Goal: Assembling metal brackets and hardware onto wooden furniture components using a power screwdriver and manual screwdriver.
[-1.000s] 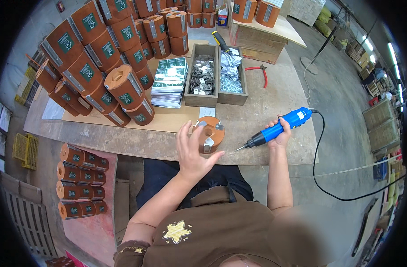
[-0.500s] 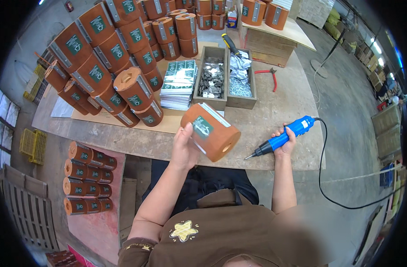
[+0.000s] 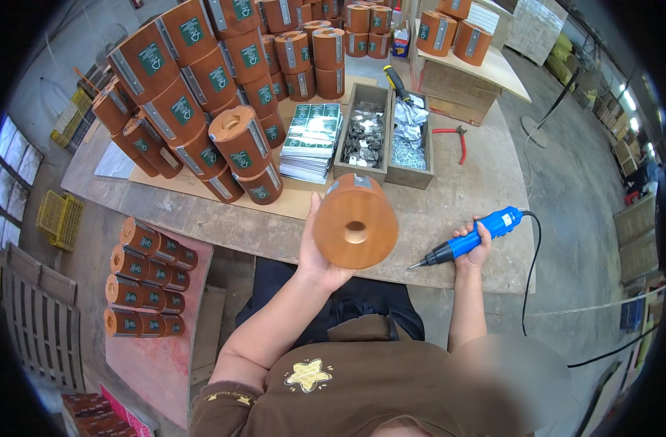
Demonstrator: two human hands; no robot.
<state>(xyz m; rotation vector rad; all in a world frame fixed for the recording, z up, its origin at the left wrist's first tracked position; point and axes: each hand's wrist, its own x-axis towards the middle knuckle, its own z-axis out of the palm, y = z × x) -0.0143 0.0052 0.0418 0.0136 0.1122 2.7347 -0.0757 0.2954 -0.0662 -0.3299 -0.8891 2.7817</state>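
An orange-brown wooden cylinder (image 3: 340, 251) with a round hole in its end is held up over the table's near edge. My left hand (image 3: 317, 251) is closed around its left side, and the holed end faces me. A small piece of its metal strip shows on top. In my right hand (image 3: 474, 246) is a blue electric screwdriver (image 3: 486, 231), gripped around its body. Its bit points left, toward the cylinder but apart from it, and a black cord leaves its back end.
Labelled cylinders (image 3: 180, 109) stand stacked at the left of the table. Beside them are a pile of green-and-white cards (image 3: 311, 142), wooden boxes (image 3: 377, 175) of metal parts and screws, and red-handled pliers (image 3: 462, 146). More cylinders (image 3: 145, 298) lie on a pink board (image 3: 155, 364).
My left hand has turned the cylinder, so its holed end now faces me and its label is out of sight. The screwdriver stays in my right hand, nearly unmoved.
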